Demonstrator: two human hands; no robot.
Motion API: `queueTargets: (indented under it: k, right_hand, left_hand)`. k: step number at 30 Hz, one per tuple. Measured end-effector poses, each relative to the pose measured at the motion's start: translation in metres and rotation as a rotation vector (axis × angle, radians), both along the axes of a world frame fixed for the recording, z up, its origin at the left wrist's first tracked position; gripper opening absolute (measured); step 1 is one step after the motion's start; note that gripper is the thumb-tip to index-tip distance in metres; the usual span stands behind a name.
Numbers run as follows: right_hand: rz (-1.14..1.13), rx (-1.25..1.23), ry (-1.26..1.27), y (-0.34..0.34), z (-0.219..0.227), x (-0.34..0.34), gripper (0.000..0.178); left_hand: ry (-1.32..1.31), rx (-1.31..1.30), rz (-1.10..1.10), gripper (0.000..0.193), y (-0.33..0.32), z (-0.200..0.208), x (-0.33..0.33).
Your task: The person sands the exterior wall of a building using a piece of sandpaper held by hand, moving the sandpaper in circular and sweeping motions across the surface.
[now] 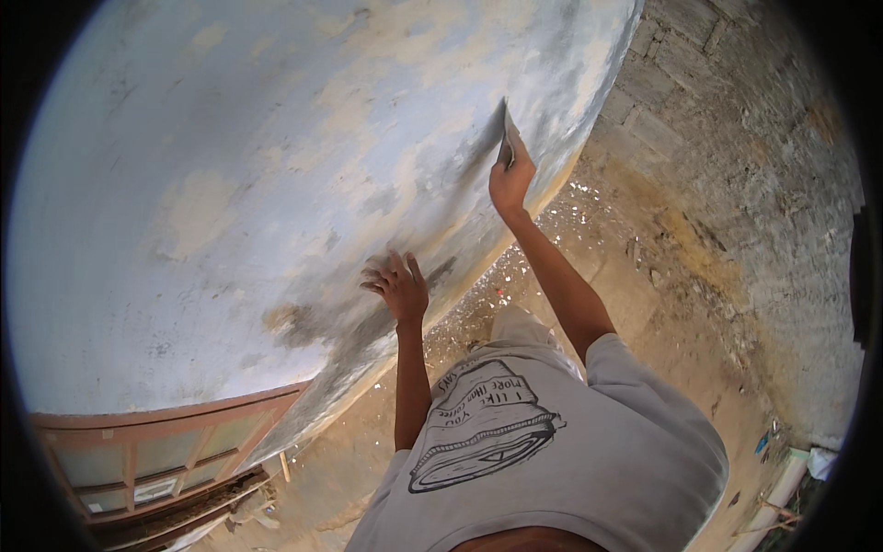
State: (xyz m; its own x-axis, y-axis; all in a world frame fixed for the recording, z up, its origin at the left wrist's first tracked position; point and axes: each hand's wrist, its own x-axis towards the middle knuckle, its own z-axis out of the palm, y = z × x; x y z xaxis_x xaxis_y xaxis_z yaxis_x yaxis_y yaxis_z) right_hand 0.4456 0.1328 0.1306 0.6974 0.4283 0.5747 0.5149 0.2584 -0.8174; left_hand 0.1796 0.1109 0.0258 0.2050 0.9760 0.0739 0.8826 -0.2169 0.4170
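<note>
A patchy, pale blue wall (276,138) with cream and grey worn spots fills the upper left. My right hand (515,187) is raised towards the wall's right end, closed around a thin flat grey piece (508,138). That piece is seen almost edge-on and meets or nearly meets the wall; whether it is a scraper blade or a folded sheet cannot be made out. Lower and to the left, my left hand (402,290) rests against the wall with its fingers spread, holding nothing. Dark shadows fall on the wall beside both hands.
White flakes (552,221) litter the brown ground (607,258) along the wall's foot. A rough grey block wall (773,212) stands on the right. At lower left is a reddish-brown framed window (175,451). A pale pole (780,492) lies at lower right.
</note>
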Motion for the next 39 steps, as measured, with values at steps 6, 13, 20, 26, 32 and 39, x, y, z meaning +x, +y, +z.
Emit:
queueTargets:
  k: [6, 13, 20, 26, 32, 39]
  right_hand:
    - [-0.002, 0.057, -0.16, -0.011, 0.004, -0.038, 0.054]
    - [0.044, -0.031, 0.057, -0.011, 0.011, -0.032, 0.065]
    - [0.036, 0.08, 0.03, -0.001, 0.006, -0.002, 0.039]
    - [0.237, 0.001, 0.112, -0.033, 0.004, -0.048, 0.038]
    - [0.786, -0.51, 0.426, -0.111, -0.034, -0.054, 0.049]
    - [0.84, -0.96, 0.465, -0.169, -0.061, -0.045, 0.036]
  left_hand:
    - [-0.039, 0.26, 0.033, 0.061, 0.0, -0.014, -0.001]
    - [-0.067, 0.283, 0.006, 0.059, -0.001, -0.012, -0.002]
    - [-0.039, 0.233, -0.016, 0.059, -0.006, -0.007, -0.009]
    - [-0.006, 0.188, -0.008, 0.06, -0.002, -0.007, -0.009]
    - [-0.536, 0.05, -0.227, 0.067, -0.065, 0.015, 0.005]
    - [-0.983, -0.569, -0.31, 0.027, -0.078, -0.012, -0.008]
